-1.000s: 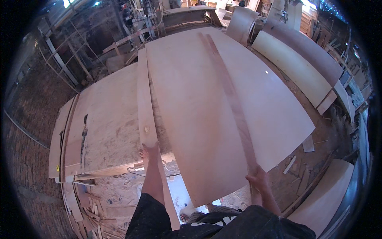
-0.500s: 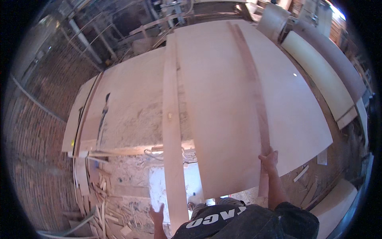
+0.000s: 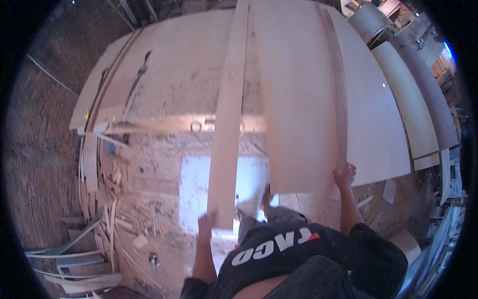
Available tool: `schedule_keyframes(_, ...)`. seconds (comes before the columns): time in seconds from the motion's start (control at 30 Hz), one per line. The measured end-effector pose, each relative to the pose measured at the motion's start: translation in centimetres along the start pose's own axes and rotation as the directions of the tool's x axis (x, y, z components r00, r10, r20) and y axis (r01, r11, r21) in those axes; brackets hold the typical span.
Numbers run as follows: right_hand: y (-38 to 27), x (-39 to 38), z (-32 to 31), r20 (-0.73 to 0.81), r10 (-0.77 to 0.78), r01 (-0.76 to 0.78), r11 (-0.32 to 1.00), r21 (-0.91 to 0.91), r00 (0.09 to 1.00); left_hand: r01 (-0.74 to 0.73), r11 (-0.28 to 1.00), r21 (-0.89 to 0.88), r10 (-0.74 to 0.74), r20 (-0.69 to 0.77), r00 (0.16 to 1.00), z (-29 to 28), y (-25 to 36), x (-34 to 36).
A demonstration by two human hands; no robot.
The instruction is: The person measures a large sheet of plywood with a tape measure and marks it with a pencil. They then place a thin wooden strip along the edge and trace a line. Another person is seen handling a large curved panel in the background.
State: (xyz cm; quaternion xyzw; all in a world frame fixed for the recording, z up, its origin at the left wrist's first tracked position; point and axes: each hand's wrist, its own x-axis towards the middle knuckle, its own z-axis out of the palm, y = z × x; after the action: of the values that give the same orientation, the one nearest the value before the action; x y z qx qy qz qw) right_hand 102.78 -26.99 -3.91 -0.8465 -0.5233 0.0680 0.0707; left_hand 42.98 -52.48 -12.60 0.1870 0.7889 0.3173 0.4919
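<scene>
My left hand [image 3: 208, 222], somewhat blurred, grips the near end of a long pale wooden board [image 3: 227, 134]. My right hand [image 3: 344, 174] is closed on the near end of a darker reddish wooden strip [image 3: 334, 84], which lies lengthwise over a large pale plywood sheet [image 3: 294, 99]. The pale board runs along the sheet's left side, over a dusty wooden worktop [image 3: 179, 70]. Both pieces extend away from my body, their near ends overhanging the floor. A white panel [image 3: 194, 189] lies on the floor below, beside my legs.
A brick wall [image 3: 40, 134] stands at the left. Wood offcuts [image 3: 119, 219] and curved strips lie on the sawdust-covered floor at the lower left. More curved plywood sheets [image 3: 408, 99] lean at the right. Dark and reddish strips [image 3: 109, 74] lie across the worktop's left end.
My left hand has left the middle of the pale board for its near end. The view has tilted downward, so the worktop sits higher, with more floor showing. My right hand stays on the darker strip.
</scene>
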Motion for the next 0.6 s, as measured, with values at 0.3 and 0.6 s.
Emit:
schedule_keyframes(0.3, 2.0, -9.3, -1.4, -0.032, 0.012, -0.012, 1.000, -0.010, 0.999, -0.130, 0.987, -0.091, 0.156, 0.401, 0.903, 10.6, 12.1, 4.5)
schedule_keyframes(0.6, 5.4, -10.7, -0.7, 0.016, 0.047, -0.047, 0.999, -0.018, 0.999, -0.140, 0.988, -0.066, 0.155, 0.436, 0.886, 15.4, 11.4, 4.0)
